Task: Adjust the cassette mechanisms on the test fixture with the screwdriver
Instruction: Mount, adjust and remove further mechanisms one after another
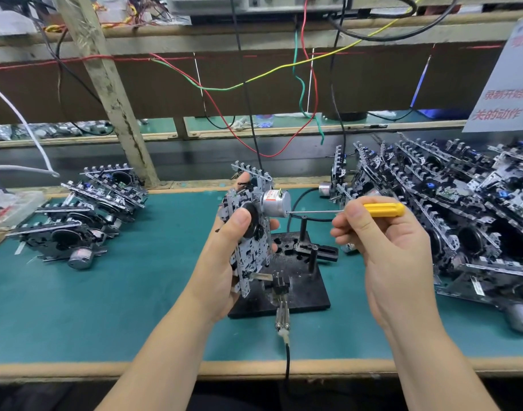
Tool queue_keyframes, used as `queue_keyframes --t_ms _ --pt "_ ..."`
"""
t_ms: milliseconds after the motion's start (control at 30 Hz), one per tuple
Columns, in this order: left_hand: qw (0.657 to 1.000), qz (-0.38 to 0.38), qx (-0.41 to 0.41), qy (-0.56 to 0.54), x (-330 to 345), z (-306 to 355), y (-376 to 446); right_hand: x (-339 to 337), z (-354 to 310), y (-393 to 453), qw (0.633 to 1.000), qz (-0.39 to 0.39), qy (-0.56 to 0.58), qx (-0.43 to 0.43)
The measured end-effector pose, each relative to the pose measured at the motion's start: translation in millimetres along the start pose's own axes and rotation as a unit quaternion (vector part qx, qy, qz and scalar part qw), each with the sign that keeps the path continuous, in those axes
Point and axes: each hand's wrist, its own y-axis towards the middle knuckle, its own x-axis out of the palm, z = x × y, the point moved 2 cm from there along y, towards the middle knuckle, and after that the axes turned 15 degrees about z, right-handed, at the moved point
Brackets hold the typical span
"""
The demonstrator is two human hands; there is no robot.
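The left hand (224, 256) is gripping a cassette mechanism (251, 229) upright above the black fixture (299, 292) at mid-bench. The right hand (382, 247) is pinching the yellow screwdriver (382, 209), its tip touching the motor (275, 203). The mechanism looks light, stiff, sharp-edged and delicate; gripping its plate edges seems safest.

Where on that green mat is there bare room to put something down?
Bare mat lies between the left pile and the black fixture, and along the near edge in front of that pile. A narrower strip runs under the right hand. The right pile crowds the right side.
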Motion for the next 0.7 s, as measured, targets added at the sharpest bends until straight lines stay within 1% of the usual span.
queue_keyframes --t_ms 433,500,567,600,633,667,700 --pt "1.000 0.011 -0.017 0.004 -1 -2 2 -2 2 0 1.000 -0.018 -0.011 -0.009" --pt "1.000 0.016 -0.018 -0.003 -1 0 4 -4 2 1 1.000 -0.003 0.006 -0.001" --pt "0.999 0.024 0.017 0.014 -2 4 10 -10 2 5 0.999 0.032 0.025 0.009" --pt "0.995 0.023 0.061 0.070 -2 9 14 -13 2 8 0.998 0.049 0.025 0.011" --pt "0.980 0.012 0.120 0.160 -2 15 20 -16 3 11 0.998 0.061 0.019 0.013" --pt "0.946 -0.008 0.177 0.270 0 21 26 -19 5 13 0.998 0.068 0.012 0.013" --pt "0.895 -0.036 0.223 0.384 3 24 33 -22 8 14 0.997 0.075 0.004 0.013"
